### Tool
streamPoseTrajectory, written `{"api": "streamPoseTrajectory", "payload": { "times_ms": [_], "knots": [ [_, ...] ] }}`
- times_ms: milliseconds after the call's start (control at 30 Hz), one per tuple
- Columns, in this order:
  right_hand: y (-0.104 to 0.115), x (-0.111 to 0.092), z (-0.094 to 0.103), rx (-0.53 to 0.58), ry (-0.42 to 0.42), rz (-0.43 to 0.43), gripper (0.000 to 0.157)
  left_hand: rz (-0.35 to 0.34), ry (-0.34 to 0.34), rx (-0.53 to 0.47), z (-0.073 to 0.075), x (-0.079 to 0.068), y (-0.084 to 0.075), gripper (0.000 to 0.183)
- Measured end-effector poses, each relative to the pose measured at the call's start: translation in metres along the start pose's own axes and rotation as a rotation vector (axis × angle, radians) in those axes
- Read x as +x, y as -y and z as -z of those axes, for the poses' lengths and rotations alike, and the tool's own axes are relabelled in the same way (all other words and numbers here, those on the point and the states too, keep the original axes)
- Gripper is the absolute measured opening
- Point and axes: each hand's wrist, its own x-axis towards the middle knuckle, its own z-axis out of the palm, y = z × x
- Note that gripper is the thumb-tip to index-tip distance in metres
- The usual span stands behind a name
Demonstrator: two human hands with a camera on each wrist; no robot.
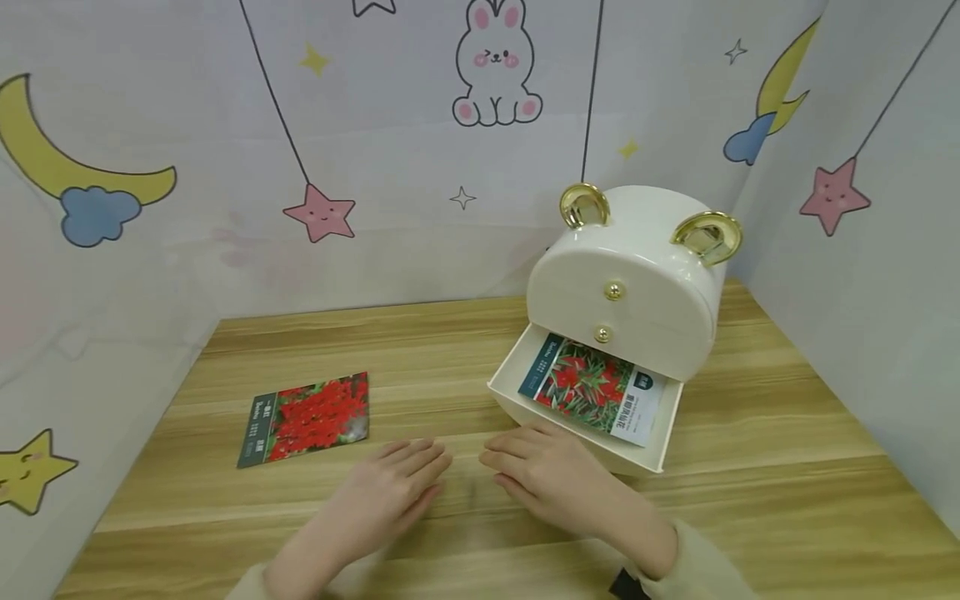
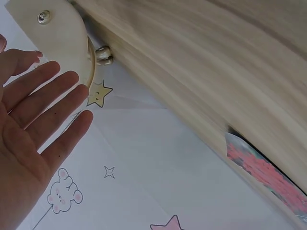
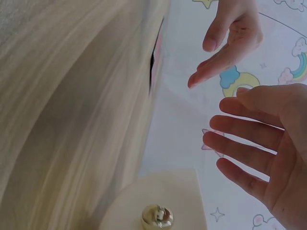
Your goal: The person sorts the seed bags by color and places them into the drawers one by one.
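Observation:
My left hand (image 1: 382, 492) is held over the front of the table with its fingers extended and nothing in it. Facing it across a small gap, my right hand (image 1: 551, 479) is also bare, close to the front left of the pulled-out drawer (image 1: 502, 398). Inside that drawer lies a seed packet (image 1: 588, 387) with red flowers and green leaves. A second red-flower packet (image 1: 315, 417) rests on the table, beyond and left of my left hand. In the left wrist view, the left palm (image 2: 24, 143) shows with spread fingers.
The drawer belongs to a white rounded box (image 1: 622, 283) with gold ears and gold knobs, standing at the back right. Printed cloth walls (image 1: 405, 150) enclose the wooden table (image 1: 435, 358) at the back and sides. A small black object (image 1: 628, 586) sits by my right sleeve.

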Motion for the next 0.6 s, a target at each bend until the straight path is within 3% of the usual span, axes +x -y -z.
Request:
{"api": "streamPoseTrajectory", "payload": {
  "times_ms": [133,600],
  "knots": [
    [0.005,0.007,-0.006,-0.012,0.023,0.014,0.024,-0.001,0.002,0.031,-0.003,-0.007,0.004,0.037],
    [0.01,0.032,-0.025,0.013,0.108,0.024,0.031,0.119,0.01,0.031,-0.004,-0.036,0.02,0.036]
  ]
}}
